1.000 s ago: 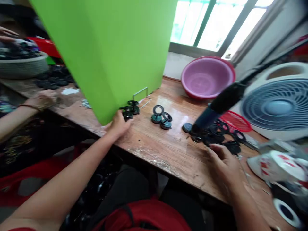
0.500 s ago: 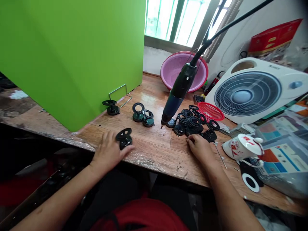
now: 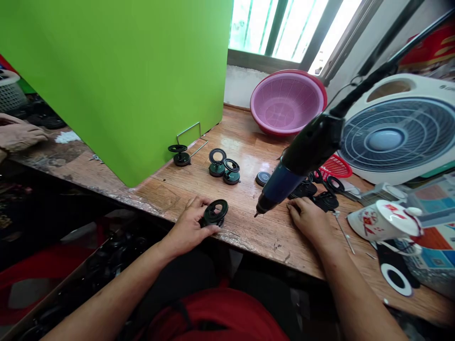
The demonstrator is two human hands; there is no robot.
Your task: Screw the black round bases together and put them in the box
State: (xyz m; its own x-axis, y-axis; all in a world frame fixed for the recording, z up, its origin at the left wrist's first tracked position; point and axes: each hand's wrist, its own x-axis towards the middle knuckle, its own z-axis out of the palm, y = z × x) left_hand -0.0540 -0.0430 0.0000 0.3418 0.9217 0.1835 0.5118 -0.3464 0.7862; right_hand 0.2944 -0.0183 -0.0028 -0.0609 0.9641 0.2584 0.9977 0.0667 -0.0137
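My left hand [image 3: 190, 224] grips a black round wheel-like part [image 3: 215, 212] at the near edge of the wooden table [image 3: 245, 227]. My right hand [image 3: 308, 219] rests on the table with curled fingers, touching a pile of black round parts [image 3: 313, 189]; what its fingertips pinch is hidden. A dark electric screwdriver [image 3: 298, 158] hangs on a cable, tip down, between my hands. Three similar assembled parts [image 3: 223, 168] stand further back, by a wire bracket [image 3: 192, 137].
A green board [image 3: 121, 76] stands at the left. A pink basket [image 3: 287, 102], a white fan [image 3: 391, 132], a red strainer [image 3: 334, 166] and a white teapot [image 3: 384, 220] lie at the back and right. Another person's hand [image 3: 19, 135] rests at far left.
My left hand has drawn the black part from beside the green board to the near table edge. The hanging screwdriver has swung toward the middle. My right hand stays by the pile.
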